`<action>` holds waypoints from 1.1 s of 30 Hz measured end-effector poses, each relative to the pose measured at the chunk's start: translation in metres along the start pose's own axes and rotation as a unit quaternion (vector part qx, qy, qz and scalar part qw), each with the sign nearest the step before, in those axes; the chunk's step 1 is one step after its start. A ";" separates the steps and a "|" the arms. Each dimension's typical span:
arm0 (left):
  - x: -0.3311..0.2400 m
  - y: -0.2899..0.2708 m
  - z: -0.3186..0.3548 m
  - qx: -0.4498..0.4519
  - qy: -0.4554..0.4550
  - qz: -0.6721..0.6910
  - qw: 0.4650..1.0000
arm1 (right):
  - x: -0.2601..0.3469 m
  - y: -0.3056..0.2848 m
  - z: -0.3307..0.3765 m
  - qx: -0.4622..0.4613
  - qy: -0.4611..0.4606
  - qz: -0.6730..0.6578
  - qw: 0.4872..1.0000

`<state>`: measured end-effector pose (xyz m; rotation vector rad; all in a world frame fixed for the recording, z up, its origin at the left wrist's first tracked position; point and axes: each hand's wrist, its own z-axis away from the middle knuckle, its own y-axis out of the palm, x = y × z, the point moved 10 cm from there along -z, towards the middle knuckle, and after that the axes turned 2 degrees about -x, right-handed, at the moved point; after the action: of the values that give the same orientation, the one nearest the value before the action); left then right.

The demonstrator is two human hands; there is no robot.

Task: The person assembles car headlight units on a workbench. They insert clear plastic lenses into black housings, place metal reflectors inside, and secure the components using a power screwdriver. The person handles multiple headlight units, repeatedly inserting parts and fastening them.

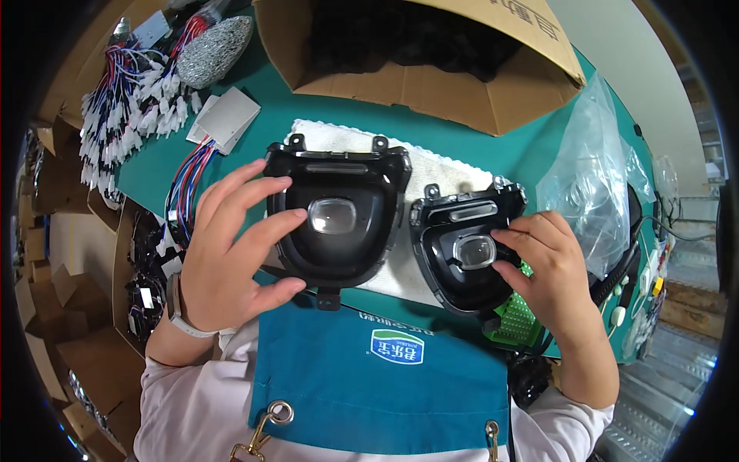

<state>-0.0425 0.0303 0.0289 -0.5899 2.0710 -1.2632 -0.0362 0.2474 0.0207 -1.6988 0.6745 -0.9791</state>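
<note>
Two black lamp units lie side by side on a white cloth (pixel 400 266). The larger lamp unit (pixel 335 242), on the left, has a clear rounded-square lens and mounting tabs along its rim. Over its left edge my left hand (pixel 239 246) spreads its fingers, the tips at the rim and face, the thumb low near the bottom corner. The smaller lamp unit (pixel 454 281) sits tilted to the right, with a similar clear lens. My right hand (pixel 543 250) has thumb and fingertips closed on its right side, right beside the lens. What lies under those fingertips is partly hidden.
An open cardboard box (pixel 446 96) with dark contents stands at the back. Clear plastic bags (pixel 589 185) lie at right, a green perforated piece (pixel 517 319) near my right wrist. Wire bundles with white connectors (pixel 138 108) and flat metallic pieces (pixel 229 119) are at left on the green table.
</note>
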 end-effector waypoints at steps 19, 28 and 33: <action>0.083 0.071 -0.146 0.160 -0.037 -0.209 0.964 | -0.040 0.033 -0.148 -0.044 0.008 0.303 0.952; 0.079 0.072 -0.150 0.040 0.052 -0.139 0.988 | -0.084 0.029 -0.165 0.022 0.147 0.258 0.955; 0.068 0.028 -0.135 -0.003 0.029 0.066 0.997 | -0.034 -0.027 -0.104 -0.129 0.055 -0.056 0.988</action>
<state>-0.1875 0.0805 0.0302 -0.4148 2.1245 -1.2112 -0.1433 0.2328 0.0518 -1.9365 0.8145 -1.1094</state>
